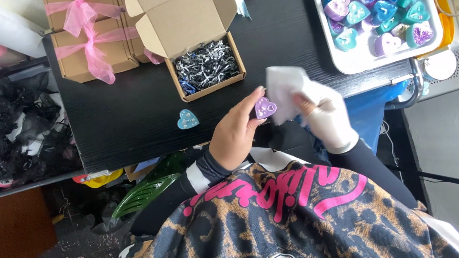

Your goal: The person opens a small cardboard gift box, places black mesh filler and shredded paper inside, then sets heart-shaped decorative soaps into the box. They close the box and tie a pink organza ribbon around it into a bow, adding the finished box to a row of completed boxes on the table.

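Now left hand (235,131) pinching glittery purple heart (265,107); gloved right hand (323,115) gripping white cloth (284,87)

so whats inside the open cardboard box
The open cardboard box is filled with black, white and blue shredded paper. Anything beneath the shreds, and the box's bottom, is covered.

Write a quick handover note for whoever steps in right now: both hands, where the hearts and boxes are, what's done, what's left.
Left hand holds a purple heart.
Right hand, gloved, presses a white cloth against it.
Blue heart lies loose on the black table.
Open box holds only shredded paper.
Done: two ribboned boxes at the back.
Left: a tray of hearts.
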